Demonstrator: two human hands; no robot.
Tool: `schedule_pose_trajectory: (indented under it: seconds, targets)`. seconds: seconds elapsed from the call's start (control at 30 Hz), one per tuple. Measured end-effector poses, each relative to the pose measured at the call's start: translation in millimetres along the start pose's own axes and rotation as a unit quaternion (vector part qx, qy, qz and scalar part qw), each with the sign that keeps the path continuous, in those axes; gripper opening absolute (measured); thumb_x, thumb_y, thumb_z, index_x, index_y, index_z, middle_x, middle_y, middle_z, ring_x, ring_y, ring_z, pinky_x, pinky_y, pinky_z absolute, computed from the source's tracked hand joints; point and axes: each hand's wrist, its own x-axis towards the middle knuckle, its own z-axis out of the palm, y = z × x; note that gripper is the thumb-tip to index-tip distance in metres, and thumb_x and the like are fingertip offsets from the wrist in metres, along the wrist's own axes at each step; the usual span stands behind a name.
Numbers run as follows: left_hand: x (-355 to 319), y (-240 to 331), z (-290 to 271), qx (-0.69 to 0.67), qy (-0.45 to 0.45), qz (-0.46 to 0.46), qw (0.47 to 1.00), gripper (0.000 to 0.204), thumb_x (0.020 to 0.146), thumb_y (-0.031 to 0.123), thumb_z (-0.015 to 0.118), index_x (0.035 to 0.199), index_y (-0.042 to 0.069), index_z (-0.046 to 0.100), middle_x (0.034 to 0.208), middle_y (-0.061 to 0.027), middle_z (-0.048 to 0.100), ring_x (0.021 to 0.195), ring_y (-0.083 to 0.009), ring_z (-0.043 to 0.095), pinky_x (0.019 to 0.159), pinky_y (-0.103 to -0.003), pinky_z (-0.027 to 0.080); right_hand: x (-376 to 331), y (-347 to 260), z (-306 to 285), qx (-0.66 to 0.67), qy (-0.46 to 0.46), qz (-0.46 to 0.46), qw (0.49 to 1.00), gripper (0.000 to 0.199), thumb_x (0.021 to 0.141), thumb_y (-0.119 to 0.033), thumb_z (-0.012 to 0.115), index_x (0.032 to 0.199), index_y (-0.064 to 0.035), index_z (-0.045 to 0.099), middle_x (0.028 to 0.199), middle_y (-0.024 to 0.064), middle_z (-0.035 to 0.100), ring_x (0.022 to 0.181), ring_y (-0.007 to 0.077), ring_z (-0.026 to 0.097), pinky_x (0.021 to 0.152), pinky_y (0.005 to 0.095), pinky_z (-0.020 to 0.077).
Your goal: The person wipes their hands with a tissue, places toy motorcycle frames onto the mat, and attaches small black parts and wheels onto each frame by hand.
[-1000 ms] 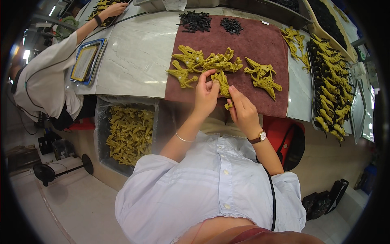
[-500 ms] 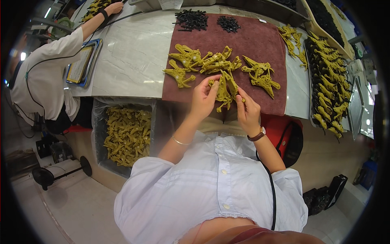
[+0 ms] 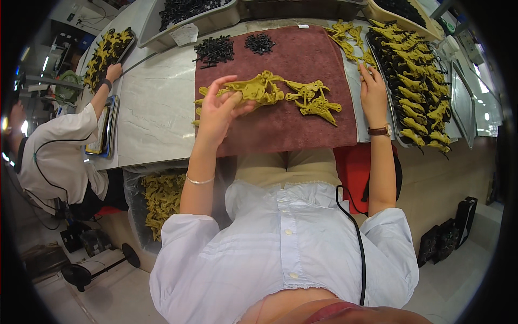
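Observation:
My left hand [image 3: 218,110] is closed around an olive-yellow moulded part [image 3: 261,89], held above the maroon cloth [image 3: 286,132]. Its fingers partly cover the piece, and it overlaps other yellow parts behind it. To the right, my right hand [image 3: 373,97] reaches past the cloth's edge, fingers stretched out. Its fingertips are at the near end of a loose group of yellow parts [image 3: 350,40]; whether they touch is unclear. Between my hands, a cluster of yellow parts [image 3: 315,102] lies on the cloth.
Two piles of small black pieces [image 3: 215,50] lie at the cloth's far side. A tray [image 3: 396,141] of rows of yellow-and-black parts stands right. Grey bins [image 3: 229,16] line the back. Below left is a lined bin [image 3: 135,208] of yellow parts. A co-worker's arm [image 3: 100,100] reaches in at left.
My right hand has left the yellow part both hands held and moved right to the loose yellow parts. My left hand has shifted left with a part in it. The view has shifted too.

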Motion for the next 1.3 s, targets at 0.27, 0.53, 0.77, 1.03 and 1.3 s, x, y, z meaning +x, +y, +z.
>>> schedule_pose_trajectory:
  seconds: [0.27, 0.53, 0.77, 1.03, 1.3]
  targets:
    - [139, -16, 49, 0.193, -0.065, -0.001, 0.979, 0.042, 0.088, 0.004, 0.060, 0.125, -0.003, 0.042, 0.103, -0.0181, 0.063, 0.085, -0.0191, 0.067, 0.072, -0.026, 0.055, -1, 4, 10, -0.099, -0.047, -0.027, 0.994, 0.047, 0.080, -0.004, 0.057, 0.127, -0.0117, 0.056, 0.122, 0.0157, 0.056, 0.109, 0.0320, 0.054, 0.091, 0.0414, 0.0456]
    - [218, -67, 83, 0.243, -0.031, -0.035, 0.969, 0.051, 0.085, 0.002, 0.063, 0.129, -0.003, 0.037, 0.100, -0.0187, 0.063, 0.081, -0.0211, 0.067, 0.066, -0.027, 0.057, -7, 6, 5, -0.058, -0.049, -0.006, 0.997, 0.048, 0.079, -0.006, 0.056, 0.127, -0.0111, 0.055, 0.124, 0.0165, 0.054, 0.111, 0.0328, 0.053, 0.093, 0.0425, 0.0442]
    - [233, -79, 86, 0.261, -0.018, 0.015, 0.965, 0.051, 0.082, 0.003, 0.065, 0.125, -0.008, 0.040, 0.086, -0.0167, 0.068, 0.068, -0.0177, 0.069, 0.057, -0.026, 0.056, 27, -13, 14, -0.051, 0.003, -0.037, 0.998, 0.045, 0.079, -0.010, 0.057, 0.124, -0.0127, 0.058, 0.129, 0.0145, 0.051, 0.120, 0.0312, 0.047, 0.096, 0.0465, 0.0394]
    - [226, -69, 94, 0.648, 0.034, 0.205, 0.732, 0.053, 0.078, 0.031, 0.071, 0.119, 0.002, 0.055, 0.082, -0.0129, 0.070, 0.081, -0.0272, 0.068, 0.071, -0.037, 0.056, 79, -7, 66, -0.121, -0.036, -0.078, 0.989, 0.040, 0.083, -0.017, 0.058, 0.122, -0.0217, 0.060, 0.124, 0.0087, 0.055, 0.113, 0.0283, 0.051, 0.091, 0.0459, 0.0424]
    - [223, -65, 92, 0.717, -0.030, 0.199, 0.667, 0.042, 0.076, 0.037, 0.070, 0.110, 0.013, 0.066, 0.091, -0.0092, 0.070, 0.093, -0.0287, 0.065, 0.081, -0.042, 0.052, 100, 5, 80, -0.140, -0.058, -0.050, 0.987, 0.037, 0.083, -0.012, 0.055, 0.119, -0.0209, 0.062, 0.108, 0.0097, 0.061, 0.102, 0.0304, 0.056, 0.080, 0.0445, 0.0504]
